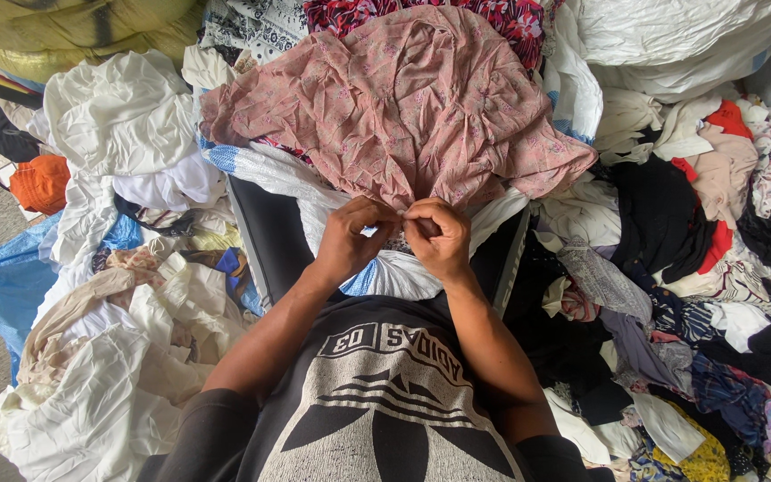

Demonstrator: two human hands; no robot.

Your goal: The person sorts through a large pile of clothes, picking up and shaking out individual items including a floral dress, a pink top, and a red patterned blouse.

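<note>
Pink floral garment (403,107) spread across centre frame, near edge gathered at lower centre. Left hand (350,239) and right hand (439,237) side by side, knuckles almost touching, fingertips curled tight and pinching that bunched hem. Likely mid-inspection or working at a seam; a firm grip on both sides of the pinched spot probably needed next. White cloths (118,116) heaped left, dark clothes (662,214) heaped right.

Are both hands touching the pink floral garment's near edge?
Touching. The head view shows the left hand and right hand pinching the bunched near edge of the pink floral garment, fingers closed on the cloth.
</note>
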